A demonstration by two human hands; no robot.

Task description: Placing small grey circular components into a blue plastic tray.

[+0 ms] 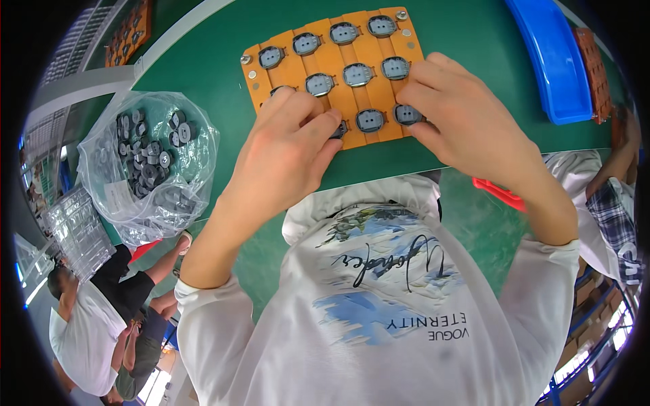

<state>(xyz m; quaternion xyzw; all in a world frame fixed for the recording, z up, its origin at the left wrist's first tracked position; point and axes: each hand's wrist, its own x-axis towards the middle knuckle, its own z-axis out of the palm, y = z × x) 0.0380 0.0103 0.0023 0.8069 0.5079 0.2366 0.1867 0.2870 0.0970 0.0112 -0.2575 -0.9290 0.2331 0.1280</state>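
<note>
An orange board [291, 74] lies on the green table, carrying rows of round, watch-like grey parts with dark rims, one of them a part in the upper row [344, 32]. My left hand [281, 145] covers the board's near left corner. Its index finger and thumb close around a round grey part [340, 130], mostly hidden by the fingers. At the near right corner, my right hand [467, 115] has its thumb and fingers on another round grey part [407, 114], which stays seated on the board. Between the hands sits a further round part [370, 120], untouched.
Left of the board stands a clear plastic bag [196, 128] holding many small dark cylindrical parts [152, 159]. A blue tray [552, 61] lies at the right, beside a brown board [593, 74]. Another orange board [128, 30] is at far left. Other people sit on both sides.
</note>
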